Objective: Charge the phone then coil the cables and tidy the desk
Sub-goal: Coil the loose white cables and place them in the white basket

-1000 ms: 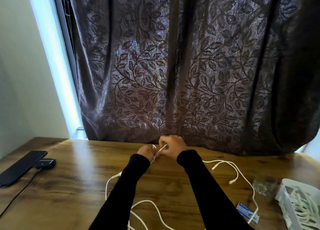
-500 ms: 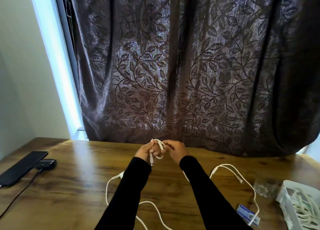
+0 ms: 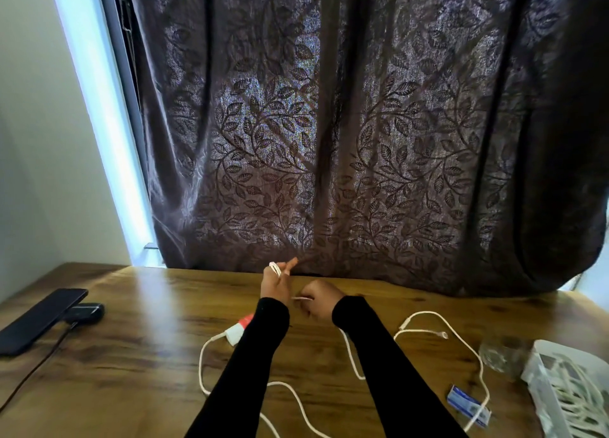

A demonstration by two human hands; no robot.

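My left hand (image 3: 275,284) is raised over the far middle of the wooden desk (image 3: 138,365), with white cable loops wound around its upright fingers. My right hand (image 3: 321,301) sits just right of it and lower, pinching the same white cable (image 3: 301,298). The rest of that cable (image 3: 204,365) trails in loose curves across the desk under my arms, past a white and red plug (image 3: 239,330). A second white cable (image 3: 461,338) lies to the right. The black phone (image 3: 43,319) lies at the left edge beside a small black charger (image 3: 87,312).
A white basket (image 3: 566,391) holding coiled white cables stands at the right edge, with a clear crumpled wrapper (image 3: 501,355) beside it. A small blue packet (image 3: 468,404) lies near the front right. A dark leaf-patterned curtain (image 3: 362,141) hangs right behind the desk.
My hands have separated: the left rose with the loops around its fingers, and the right dropped lower, pulling cable out. The plug on the desk has come into sight by my left arm.
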